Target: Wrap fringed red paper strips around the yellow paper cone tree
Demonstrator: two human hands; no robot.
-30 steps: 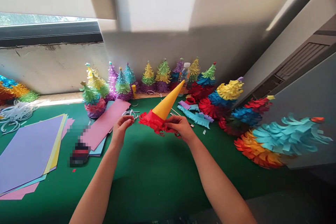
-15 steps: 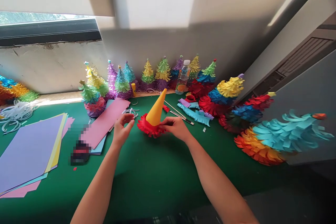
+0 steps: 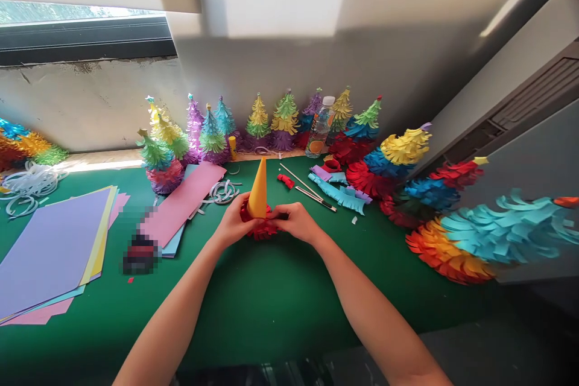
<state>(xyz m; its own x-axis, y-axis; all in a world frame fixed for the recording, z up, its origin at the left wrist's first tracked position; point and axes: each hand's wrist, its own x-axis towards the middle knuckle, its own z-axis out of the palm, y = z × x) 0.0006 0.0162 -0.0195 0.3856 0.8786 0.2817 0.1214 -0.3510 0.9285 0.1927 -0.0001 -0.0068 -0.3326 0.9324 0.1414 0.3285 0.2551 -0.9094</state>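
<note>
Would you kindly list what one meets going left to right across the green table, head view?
Stack of paper sheets, pink sheet, left hand, yellow cone, right hand, blue fringed strip, teal-and-orange paper tree.

**Yellow paper cone** (image 3: 259,193): smooth sheet rolled to a sharp tip. Upright, tip up, almost vertical. Upper part bare yellow, lower rim ringed by red fringe. Set over the middle of the green table top (image 3: 271,301), toward its far half. Contact of base with the surface hidden by fringe and fingers.

**Red fringe** (image 3: 263,231): band of red paper cut into short curled strips. Wrapped round the foot of the cone, strips flaring outward and down. Front visible, both sides covered.

**Hold:** clasped at base level, left hand (image 3: 233,224) against the left side, right hand (image 3: 296,221) against the right, fingers pressed onto the fringe.
</note>
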